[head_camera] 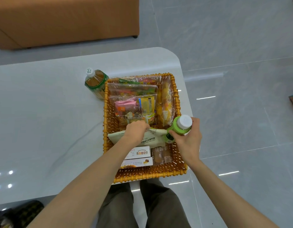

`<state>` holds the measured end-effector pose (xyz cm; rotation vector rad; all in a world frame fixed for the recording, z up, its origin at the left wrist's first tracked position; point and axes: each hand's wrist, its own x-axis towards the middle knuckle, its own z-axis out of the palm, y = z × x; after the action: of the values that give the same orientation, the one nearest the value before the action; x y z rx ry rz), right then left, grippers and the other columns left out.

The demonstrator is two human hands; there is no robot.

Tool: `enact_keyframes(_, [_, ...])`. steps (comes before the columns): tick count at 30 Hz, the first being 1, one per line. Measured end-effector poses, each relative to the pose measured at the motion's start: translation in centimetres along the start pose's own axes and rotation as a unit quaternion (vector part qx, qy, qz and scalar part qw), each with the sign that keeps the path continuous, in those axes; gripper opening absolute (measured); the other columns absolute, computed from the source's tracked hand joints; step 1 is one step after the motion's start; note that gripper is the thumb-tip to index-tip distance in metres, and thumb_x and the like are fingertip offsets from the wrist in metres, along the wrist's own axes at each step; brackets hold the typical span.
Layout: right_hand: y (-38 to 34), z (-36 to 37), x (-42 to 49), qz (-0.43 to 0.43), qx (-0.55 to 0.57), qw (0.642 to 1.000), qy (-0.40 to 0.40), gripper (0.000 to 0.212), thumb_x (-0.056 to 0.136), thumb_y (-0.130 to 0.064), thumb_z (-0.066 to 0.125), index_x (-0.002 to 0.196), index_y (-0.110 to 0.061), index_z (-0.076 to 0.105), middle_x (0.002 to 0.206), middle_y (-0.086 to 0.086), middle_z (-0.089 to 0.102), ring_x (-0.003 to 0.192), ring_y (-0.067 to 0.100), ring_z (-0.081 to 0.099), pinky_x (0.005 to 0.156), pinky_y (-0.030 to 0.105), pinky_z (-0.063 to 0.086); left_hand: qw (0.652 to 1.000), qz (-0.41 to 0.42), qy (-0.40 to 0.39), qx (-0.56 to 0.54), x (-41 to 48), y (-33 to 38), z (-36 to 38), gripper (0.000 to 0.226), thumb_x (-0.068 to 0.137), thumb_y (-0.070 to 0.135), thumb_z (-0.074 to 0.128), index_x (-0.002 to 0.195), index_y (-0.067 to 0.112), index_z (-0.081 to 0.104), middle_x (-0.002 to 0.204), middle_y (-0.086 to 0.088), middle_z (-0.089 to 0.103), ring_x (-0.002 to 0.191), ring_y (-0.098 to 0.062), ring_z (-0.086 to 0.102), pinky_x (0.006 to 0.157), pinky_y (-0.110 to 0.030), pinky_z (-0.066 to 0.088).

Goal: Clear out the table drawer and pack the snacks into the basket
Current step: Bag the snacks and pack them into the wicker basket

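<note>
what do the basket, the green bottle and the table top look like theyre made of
Basket: woven wicker or rattan, perhaps a plastic imitation; glossy orange-brown strands, open weave. Green bottle, held by the right hand: probably plastic; smooth matte body, white cap. Table top: hard, smooth, pale, slightly glossy; material unclear.

A lounge-like room: orange sofa (65, 22), low white table (43, 104), glossy grey floor tiles (233, 46).
</note>
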<state>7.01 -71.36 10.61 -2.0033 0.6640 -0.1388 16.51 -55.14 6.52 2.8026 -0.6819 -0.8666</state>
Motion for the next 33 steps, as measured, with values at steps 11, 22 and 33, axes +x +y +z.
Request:
enact_keyframes(11, [2.6,1.8,1.6,-0.03,-0.045,0.997,-0.056,0.05,0.078,-0.023,0.079,0.11,-0.03,0.041,0.107,-0.011,0.051,0.096,0.002,0.048,0.079,0.01,0.04,0.998,-0.027,0.024,-0.059,0.1,-0.6,-0.2,0.028,0.101,0.016,0.043,0.116,0.024,0.066,0.115,-0.001,0.063,0.105,-0.027,0.059,0.081,-0.041,0.051])
enact_keyframes(22, [2.1,0.0,2.6,-0.171,-0.201,0.961,-0.086,0.042,0.077,-0.021,0.079,0.115,-0.021,0.06,0.121,-0.006,0.056,0.109,0.013,0.042,0.084,0.027,0.046,0.997,-0.066,-0.042,0.001,-0.8,-2.7,-0.5,0.052,0.089,0.017,0.065,0.136,0.03,0.048,0.128,-0.001,0.06,0.114,-0.022,0.058,0.09,-0.041,0.051])
enact_keyframes(33, [0.8,0.9,2.4,-0.058,-0.199,0.973,-0.104,0.069,0.075,-0.029,0.08,0.134,-0.027,0.043,0.134,-0.005,0.048,0.123,0.017,0.037,0.102,0.035,0.039,0.991,-0.052,0.075,-0.096,-3.3,-2.7,-0.6,0.055,0.094,0.01,0.052,0.144,0.029,0.038,0.138,0.002,0.051,0.123,-0.018,0.048,0.088,-0.034,0.048])
